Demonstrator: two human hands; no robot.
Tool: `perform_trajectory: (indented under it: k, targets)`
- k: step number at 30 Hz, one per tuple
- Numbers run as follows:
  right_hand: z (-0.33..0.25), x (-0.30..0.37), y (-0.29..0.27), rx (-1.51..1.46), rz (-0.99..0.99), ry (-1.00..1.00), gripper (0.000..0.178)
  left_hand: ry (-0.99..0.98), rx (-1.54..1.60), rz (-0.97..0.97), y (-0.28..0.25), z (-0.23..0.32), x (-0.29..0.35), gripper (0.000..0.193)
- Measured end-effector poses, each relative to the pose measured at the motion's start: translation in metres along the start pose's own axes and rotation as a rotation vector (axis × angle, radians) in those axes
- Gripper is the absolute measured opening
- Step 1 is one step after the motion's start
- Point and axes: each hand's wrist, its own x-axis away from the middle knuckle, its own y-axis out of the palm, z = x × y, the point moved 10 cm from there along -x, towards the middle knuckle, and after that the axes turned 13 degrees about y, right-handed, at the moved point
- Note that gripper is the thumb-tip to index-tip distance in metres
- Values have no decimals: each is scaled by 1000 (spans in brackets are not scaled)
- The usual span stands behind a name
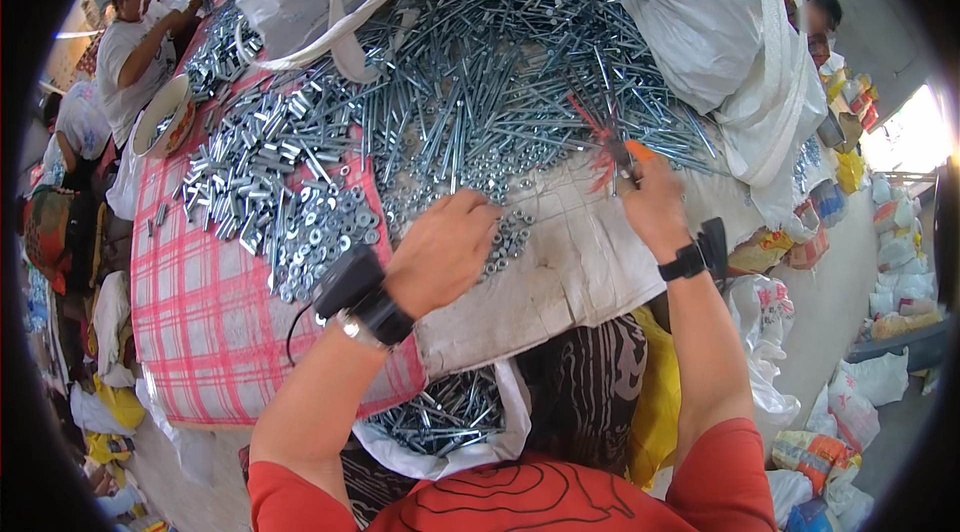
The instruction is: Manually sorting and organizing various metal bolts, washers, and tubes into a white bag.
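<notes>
My left hand (445, 247) is low over small loose nuts (512, 232), its fingers curled together. A bright metal rod (454, 168) stands out just past its fingertips; whether they grip it I cannot tell. My right hand (658, 204) is closed around a hand tool with red and dark parts (610, 144), smeared by motion, with orange showing at the grip. Beyond both hands spreads a big heap of long metal bolts (490, 102). To the left are short metal sleeves (262, 147) and flat washers (345, 217).
A red-checked cloth (190, 302) and flattened cardboard (570, 252) cover the work surface. White sacks (700, 32) stand behind the heap. An open sack of bolts (510, 422) sits at my lap. A bowl (165, 117) is at far left; people work on both sides. Packed bags (840, 412) lie right.
</notes>
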Motion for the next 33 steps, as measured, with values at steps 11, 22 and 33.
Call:
perform_trajectory:
  k: [11,22,33]
  targets:
    - [14,-16,-1,186,29,-125,41,-135,-420,-135,64,-38,-88,48]
    - [-8,-9,13,245,-58,-172,52,-46,-242,-195,48,-20,-26,40]
    - [-34,-53,-19,243,16,-117,27,-34,-103,-148,5,50,48,46]
